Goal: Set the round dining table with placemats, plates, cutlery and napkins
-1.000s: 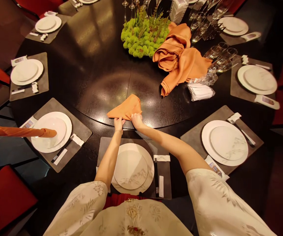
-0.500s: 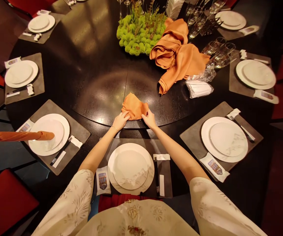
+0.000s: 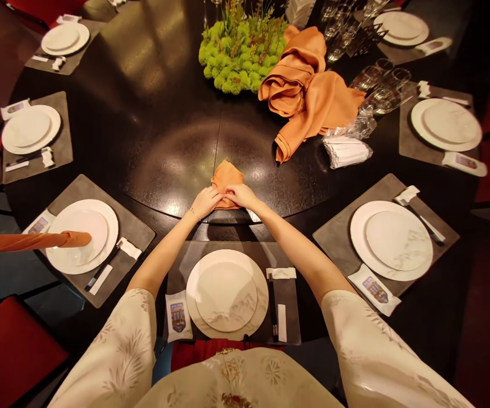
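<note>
An orange cloth napkin (image 3: 227,174), folded small, lies on the dark turntable (image 3: 177,147) just beyond the place setting in front of me. My left hand (image 3: 206,201) and my right hand (image 3: 239,195) meet over its near edge, fingers curled and pressed onto the cloth. Below my arms sits a white plate (image 3: 226,294) on a grey placemat (image 3: 287,300), with black chopsticks (image 3: 274,306) to its right.
A heap of loose orange napkins (image 3: 308,93) lies beside a green moss centrepiece (image 3: 236,54). Wine glasses (image 3: 381,90) and a stack of white packets (image 3: 347,152) stand to the right. Place settings ring the table. A rolled orange napkin (image 3: 28,241) crosses the left plate (image 3: 81,235). Red chairs surround.
The napkin went from a wide flat triangle to a small narrow fold. My hands came together from either side and now touch over its near edge.
</note>
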Available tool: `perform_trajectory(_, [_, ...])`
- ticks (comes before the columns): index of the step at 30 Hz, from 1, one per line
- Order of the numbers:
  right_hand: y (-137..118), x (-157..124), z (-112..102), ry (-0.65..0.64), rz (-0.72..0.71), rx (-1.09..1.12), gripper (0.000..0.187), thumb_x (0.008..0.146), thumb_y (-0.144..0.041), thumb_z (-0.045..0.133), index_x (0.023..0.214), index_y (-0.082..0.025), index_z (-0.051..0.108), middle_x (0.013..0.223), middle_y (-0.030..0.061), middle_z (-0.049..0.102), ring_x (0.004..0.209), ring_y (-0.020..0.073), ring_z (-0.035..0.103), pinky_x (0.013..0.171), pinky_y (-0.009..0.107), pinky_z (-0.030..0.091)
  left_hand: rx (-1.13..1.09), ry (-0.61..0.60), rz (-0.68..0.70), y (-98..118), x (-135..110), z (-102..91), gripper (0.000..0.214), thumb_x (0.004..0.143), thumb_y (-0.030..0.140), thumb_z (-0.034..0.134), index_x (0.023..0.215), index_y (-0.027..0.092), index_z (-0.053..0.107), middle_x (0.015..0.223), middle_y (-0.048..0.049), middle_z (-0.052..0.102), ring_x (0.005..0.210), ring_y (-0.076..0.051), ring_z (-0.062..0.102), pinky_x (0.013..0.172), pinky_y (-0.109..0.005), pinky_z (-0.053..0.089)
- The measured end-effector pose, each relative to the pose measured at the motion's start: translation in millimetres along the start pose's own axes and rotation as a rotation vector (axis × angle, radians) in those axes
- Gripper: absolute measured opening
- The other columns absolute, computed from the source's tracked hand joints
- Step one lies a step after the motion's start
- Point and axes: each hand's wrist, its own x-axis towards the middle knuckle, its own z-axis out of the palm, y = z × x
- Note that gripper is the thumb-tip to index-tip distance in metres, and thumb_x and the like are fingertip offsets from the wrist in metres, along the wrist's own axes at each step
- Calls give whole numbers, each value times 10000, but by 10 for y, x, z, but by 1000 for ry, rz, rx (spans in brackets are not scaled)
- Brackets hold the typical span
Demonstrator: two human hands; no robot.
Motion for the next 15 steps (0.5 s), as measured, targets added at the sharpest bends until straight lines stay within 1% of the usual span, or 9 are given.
perform_trajectory(2, [-6, 59, -1, -88, -5, -38, 209, 786, -293, 481, 840, -194, 657, 764, 7, 631, 660, 113, 488, 600, 199, 291, 33, -7, 22, -9, -2, 9, 171, 814, 275, 506, 913, 227, 638, 916, -94, 615, 990, -230, 501, 956, -394, 336])
perform_trajectory(5, [14, 136, -58, -271, -49, 3, 237, 781, -240, 454, 823, -159, 672, 705, 1, 618, 626, 100, 468, 593, 193, 300, 63, -28, 76, -24, 9, 23, 191, 820, 269, 489, 938, 249, 639, 940, -71, 622, 1007, -220, 487, 957, -380, 320])
perform_trajectory(7, [33, 150, -99, -372, -36, 41, 301, 808, -307, 430, 782, -128, 670, 647, 2, 588, 601, 100, 459, 587, 197, 313, 57, -22, 63, -48, 21, 36, 184, 813, 286, 501, 917, 255, 650, 899, -61, 629, 990, -221, 483, 955, -379, 313])
perform_trajectory(8, [39, 137, -108, -386, -18, 42, 337, 812, -357, 432, 750, -121, 664, 629, 5, 574, 600, 106, 462, 592, 203, 323, 52, -17, 41, -65, 27, 43, 179, 810, 299, 506, 898, 255, 656, 871, -57, 632, 977, -224, 481, 953, -384, 311])
perform_trajectory(9, [41, 108, -104, -359, 0, 29, 357, 804, -404, 451, 729, -122, 657, 634, 11, 569, 619, 117, 476, 611, 212, 338, 49, -11, 12, -84, 35, 50, 175, 808, 312, 510, 870, 254, 662, 844, -53, 631, 966, -226, 477, 951, -390, 310])
perform_trajectory(10, [39, 65, -86, -289, 17, 8, 354, 783, -440, 490, 737, -128, 651, 674, 22, 577, 664, 134, 499, 648, 223, 354, 48, -5, -19, -105, 44, 57, 169, 803, 327, 517, 834, 252, 666, 817, -50, 629, 960, -228, 471, 951, -396, 308])
perform_trajectory(12, [26, -52, -12, -54, 100, -29, 373, 711, -477, 595, 870, -142, 632, 855, 63, 590, 815, 182, 532, 756, 260, 376, 35, 4, -74, -141, 69, 76, 157, 781, 351, 551, 752, 244, 663, 770, -44, 621, 951, -231, 461, 957, -410, 305])
perform_trajectory(14, [10, -169, 91, 165, 286, -17, 586, 631, -507, 673, 1070, -141, 547, 1032, 123, 545, 939, 223, 529, 821, 305, 386, 1, 7, -116, -150, 94, 105, 163, 743, 359, 600, 655, 228, 641, 721, -42, 605, 936, -233, 463, 962, -422, 305])
perform_trajectory(15, [4, -212, 142, 222, 388, 12, 701, 597, -522, 697, 1142, -132, 488, 1072, 147, 527, 964, 236, 532, 827, 321, 397, -20, 16, -134, -139, 100, 126, 177, 717, 359, 631, 613, 216, 620, 720, -44, 597, 934, -235, 466, 963, -425, 309])
